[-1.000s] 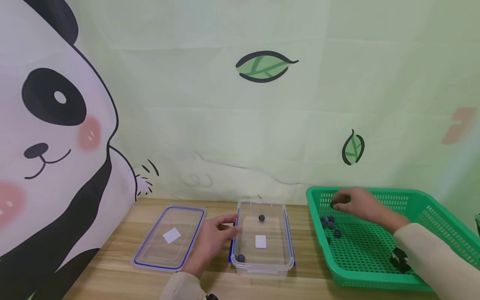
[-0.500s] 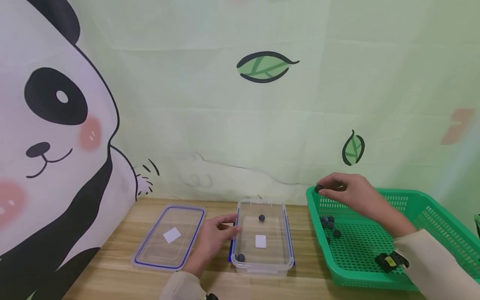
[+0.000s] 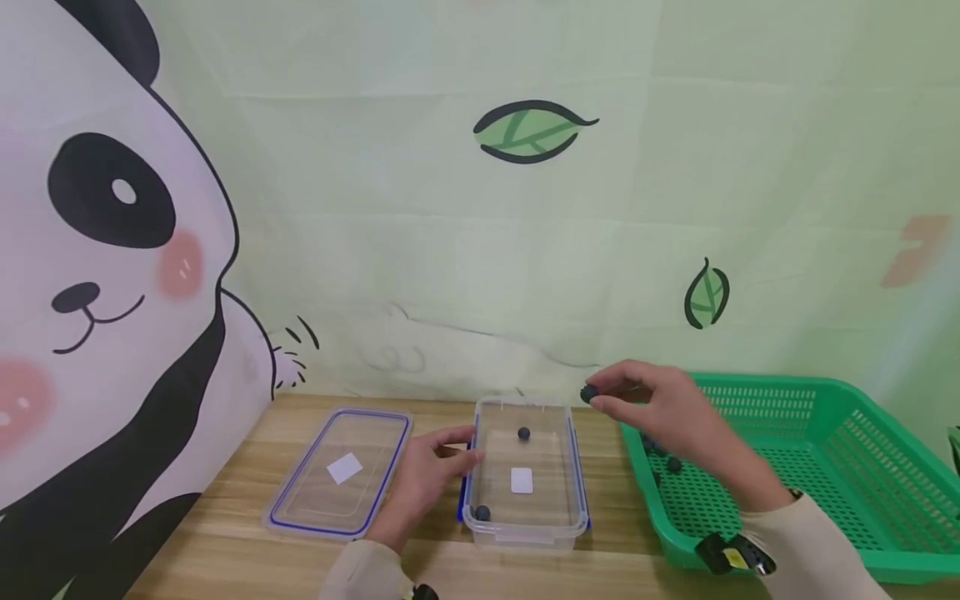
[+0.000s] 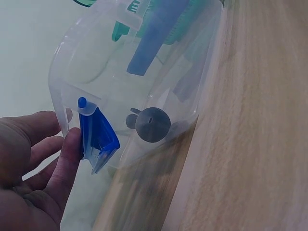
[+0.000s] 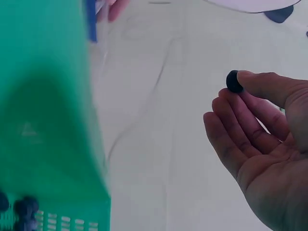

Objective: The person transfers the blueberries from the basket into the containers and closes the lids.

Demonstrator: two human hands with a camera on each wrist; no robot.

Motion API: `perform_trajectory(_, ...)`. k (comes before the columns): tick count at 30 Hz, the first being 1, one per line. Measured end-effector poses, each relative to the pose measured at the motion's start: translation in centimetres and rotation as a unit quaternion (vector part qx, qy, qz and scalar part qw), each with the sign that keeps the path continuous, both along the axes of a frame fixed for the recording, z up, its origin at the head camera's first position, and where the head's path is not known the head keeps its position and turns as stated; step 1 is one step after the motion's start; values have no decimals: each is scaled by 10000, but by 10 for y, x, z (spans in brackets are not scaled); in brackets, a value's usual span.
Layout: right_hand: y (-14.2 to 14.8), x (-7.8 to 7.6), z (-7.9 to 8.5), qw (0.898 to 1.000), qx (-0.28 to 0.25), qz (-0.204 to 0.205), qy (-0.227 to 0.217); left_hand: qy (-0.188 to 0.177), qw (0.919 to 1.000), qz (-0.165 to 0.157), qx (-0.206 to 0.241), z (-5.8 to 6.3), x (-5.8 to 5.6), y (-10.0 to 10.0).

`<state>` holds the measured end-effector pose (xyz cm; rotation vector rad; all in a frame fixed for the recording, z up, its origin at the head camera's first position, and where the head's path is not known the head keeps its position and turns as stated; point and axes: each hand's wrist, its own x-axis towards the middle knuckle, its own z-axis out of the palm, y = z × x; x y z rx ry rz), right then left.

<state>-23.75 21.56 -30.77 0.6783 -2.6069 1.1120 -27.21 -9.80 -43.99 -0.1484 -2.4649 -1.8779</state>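
Observation:
My right hand (image 3: 667, 408) pinches a blueberry (image 3: 589, 393) between thumb and fingertips, in the gap between the basket and the container. The right wrist view also shows that dark round blueberry (image 5: 234, 82) at the thumb tip. A clear plastic food container (image 3: 551, 508) with blue side clips stands in the middle, its top uncovered. Inside lie one blueberry (image 3: 523, 433) towards the back and another blueberry (image 3: 482, 513) in the front left corner. My left hand (image 3: 427, 479) holds the container's left rim, thumb and finger beside the blue clip (image 4: 98, 134) in the left wrist view.
A clear lid (image 3: 307, 527) with a blue seal lies flat on the wooden table (image 3: 615, 558), left of the container. At right stands a green basket (image 3: 825, 392) with several blueberries (image 3: 674, 465) along its left side. A panda-printed cloth (image 3: 420, 208) hangs behind.
The right hand has lifted a blueberry out of the green basket and carried it left, over the rim, towards the container. The left hand and the container have stayed put.

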Motion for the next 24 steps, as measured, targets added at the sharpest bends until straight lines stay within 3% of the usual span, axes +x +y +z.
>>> perform_trajectory(9,-33,11,-17,9975,-527,431,162,50,10000,-8,-42,2,0,1)
perform_trajectory(24,-62,15,-50,9927,-1057,557,-186,105,9999,-61,55,-1,-2,0)
